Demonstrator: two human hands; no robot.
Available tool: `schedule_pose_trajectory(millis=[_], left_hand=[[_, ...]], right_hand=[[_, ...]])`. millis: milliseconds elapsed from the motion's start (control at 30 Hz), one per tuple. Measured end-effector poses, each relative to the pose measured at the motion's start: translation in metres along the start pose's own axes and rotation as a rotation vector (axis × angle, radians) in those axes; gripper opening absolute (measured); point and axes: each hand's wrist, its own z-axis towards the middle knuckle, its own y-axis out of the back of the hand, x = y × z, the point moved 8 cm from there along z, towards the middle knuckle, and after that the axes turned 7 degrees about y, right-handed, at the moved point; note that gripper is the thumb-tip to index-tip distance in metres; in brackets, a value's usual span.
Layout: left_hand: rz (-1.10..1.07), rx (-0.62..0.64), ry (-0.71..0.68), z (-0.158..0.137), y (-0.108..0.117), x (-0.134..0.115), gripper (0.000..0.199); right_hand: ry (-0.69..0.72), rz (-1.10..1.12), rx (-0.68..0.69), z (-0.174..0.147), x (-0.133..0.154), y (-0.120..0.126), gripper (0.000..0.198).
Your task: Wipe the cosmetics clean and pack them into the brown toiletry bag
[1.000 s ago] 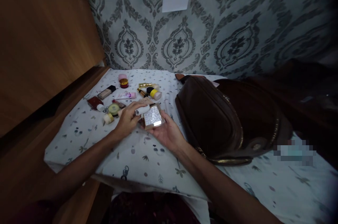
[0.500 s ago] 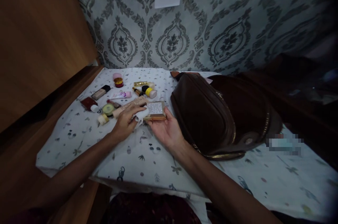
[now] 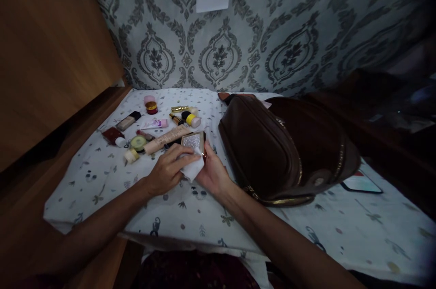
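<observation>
A small square compact with a glittery silver lid and gold rim rests tilted in my right hand, whose fingers hold it from below and along its right side. My left hand presses a crumpled white wipe against the compact's lower edge and lid. Just behind the left hand lies a long beige tube. A round green-lidded jar and a small cream-coloured jar stand to the left of it.
Several cosmetics lie farther back, among them a pink tube, a foundation bottle, a dark red bottle and a yellow-banded bottle. A large brown leather bag stands at the right. A phone lies beyond it on the patterned sheet.
The compact has tilted and turned in my right hand. My left hand has brought the wipe from beside its left edge to its front, over the lid.
</observation>
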Motion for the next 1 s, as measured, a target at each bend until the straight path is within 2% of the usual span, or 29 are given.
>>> schedule_pose_trajectory(millis=[100, 200, 467, 533, 667, 767, 867, 1000], left_hand=[[0.005, -0.023, 0.014, 0.001, 0.003, -0.001, 0.040], [-0.014, -0.048, 0.068, 0.001, 0.006, 0.008, 0.040], [0.042, -0.111, 0.382, -0.002, 0.015, 0.053, 0.037], [0.035, -0.094, 0.359, -0.002, 0.014, 0.051, 0.037], [0.003, -0.049, 0.153, 0.001, 0.007, 0.024, 0.035], [-0.005, -0.027, 0.077, 0.002, 0.004, 0.014, 0.038], [0.039, -0.059, 0.155, 0.002, 0.009, 0.024, 0.040], [-0.003, -0.110, 0.354, 0.002, 0.019, 0.049, 0.035]], right_hand=[[-0.010, -0.032, 0.066, -0.003, -0.005, -0.006, 0.033], [0.025, -0.049, 0.077, -0.003, -0.005, -0.006, 0.028], [0.039, -0.057, 0.109, -0.003, 0.001, -0.009, 0.026], [0.047, -0.022, 0.076, -0.002, 0.004, -0.007, 0.027], [0.041, -0.012, 0.040, 0.001, 0.004, -0.002, 0.031], [0.033, -0.041, 0.054, 0.000, -0.001, -0.002, 0.024], [0.029, -0.112, 0.125, -0.006, -0.004, -0.010, 0.015], [0.079, -0.175, 0.177, -0.011, 0.000, -0.017, 0.026]])
